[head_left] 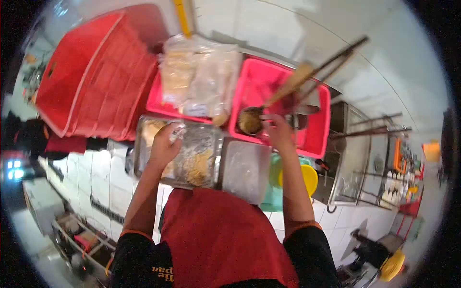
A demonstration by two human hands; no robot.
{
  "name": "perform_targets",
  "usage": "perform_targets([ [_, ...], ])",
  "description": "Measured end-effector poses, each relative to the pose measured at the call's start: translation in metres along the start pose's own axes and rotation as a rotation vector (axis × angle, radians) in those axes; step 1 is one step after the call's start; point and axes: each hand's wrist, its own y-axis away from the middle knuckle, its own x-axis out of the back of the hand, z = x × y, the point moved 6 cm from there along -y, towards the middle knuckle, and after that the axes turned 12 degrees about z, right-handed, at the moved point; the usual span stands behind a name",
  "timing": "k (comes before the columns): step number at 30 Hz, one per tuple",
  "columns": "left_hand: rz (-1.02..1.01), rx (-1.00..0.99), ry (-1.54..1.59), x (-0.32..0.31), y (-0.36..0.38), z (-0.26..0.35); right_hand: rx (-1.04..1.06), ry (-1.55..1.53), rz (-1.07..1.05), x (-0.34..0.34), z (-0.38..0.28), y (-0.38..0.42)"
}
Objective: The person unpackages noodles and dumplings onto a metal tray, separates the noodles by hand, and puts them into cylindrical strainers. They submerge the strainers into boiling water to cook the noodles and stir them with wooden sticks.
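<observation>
My left hand (166, 143) is over the left part of a metal tray (218, 139), its fingers curled in and white on the tips. Pale yellow crumbs (197, 168) and a white dusting cover the tray bottom, and a pale lump (152, 128) lies by the hand. My right hand (278, 132) reaches over the near rim of a pink tub (312, 144), fingers drawn together. Beside its fingertips is a round dark-rimmed vessel with brownish contents (250, 120). I cannot tell what either hand holds.
Plastic-bagged pale goods (201, 77) fill another pink tub. Long sticks (331, 62) jut from the right tub. Large red crates (96, 81) stand at left. A whitish, cloudy container (246, 168) and a yellow bowl (309, 180) sit near my front.
</observation>
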Motion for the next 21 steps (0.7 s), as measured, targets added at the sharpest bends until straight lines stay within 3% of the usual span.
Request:
perform_targets([
  [2,0.081,0.142,-0.157,0.042,0.032,-0.052,-0.373,0.113,-0.2,0.013,-0.038,0.0],
  [4,0.108,0.282,-0.122,0.07,0.068,-0.086,-0.299,0.012,-0.311,-0.005,-0.078,0.019],
  [6,0.106,0.3,-0.453,0.076,0.109,-0.126,-0.194,-0.187,-0.497,-0.04,-0.11,0.046],
  [7,0.002,0.354,-0.472,0.069,0.121,-0.143,-0.137,-0.309,-0.614,-0.069,-0.132,0.066],
  [9,-0.048,0.408,-0.416,0.058,0.137,-0.157,-0.278,-0.181,-0.923,-0.126,-0.171,0.107],
  [11,-0.105,0.451,-0.355,0.046,0.147,-0.158,0.107,-0.053,-0.857,-0.187,-0.189,0.15],
  [14,0.009,0.483,-0.345,0.054,0.142,-0.142,0.076,0.029,-0.952,-0.251,-0.219,0.186],
  [17,0.095,0.7,-0.047,0.066,0.144,-0.148,0.011,0.159,-0.934,-0.274,-0.244,0.198],
  [20,-0.011,0.791,0.231,0.069,0.156,-0.177,0.085,0.242,-0.956,-0.281,-0.252,0.205],
  [21,0.125,0.56,0.128,0.079,0.156,-0.177,0.074,0.252,-0.948,-0.288,-0.246,0.212],
])
